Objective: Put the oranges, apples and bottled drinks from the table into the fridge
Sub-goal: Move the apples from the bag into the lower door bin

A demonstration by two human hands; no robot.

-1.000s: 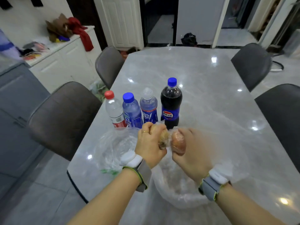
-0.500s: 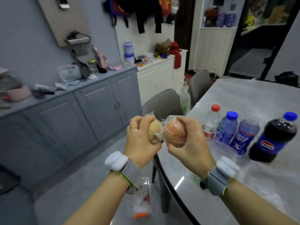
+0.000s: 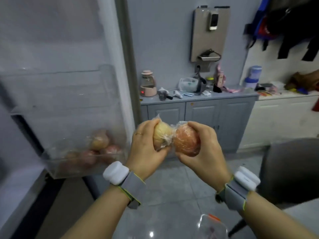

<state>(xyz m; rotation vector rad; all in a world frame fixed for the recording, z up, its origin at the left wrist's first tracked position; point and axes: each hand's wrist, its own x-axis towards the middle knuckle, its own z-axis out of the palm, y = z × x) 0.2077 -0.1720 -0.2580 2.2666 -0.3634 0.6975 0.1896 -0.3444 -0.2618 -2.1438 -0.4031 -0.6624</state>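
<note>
Bottom edge: a clear plastic thing (image 3: 212, 225) with an orange bit, cut off by the frame and blurred, can't tell what it is. Both forearms come up from below, each with a grey wristband (image 3: 131, 185) carrying a white block. The left hand (image 3: 146, 149) grips a yellowish apple (image 3: 162, 133) and the right hand (image 3: 203, 152) grips a reddish apple (image 3: 187, 144). Both apples are in crinkled clear wrap, touching each other, held in the air above the floor tiles (image 3: 172, 187). Fingers hide their far sides.

Just left of the hands is the open fridge door (image 3: 60, 40), its left part cut off. Its clear door bin (image 3: 69, 94) holds several wrapped fruits (image 3: 99, 141) at the bottom, blurred, count unclear.

On the right is a grey chair (image 3: 291, 169), partly out of frame. Farther back is a grey cabinet (image 3: 198, 111) with a cluttered top, small items too blurred to name. Dark clothes (image 3: 290, 23) hang top right.
</note>
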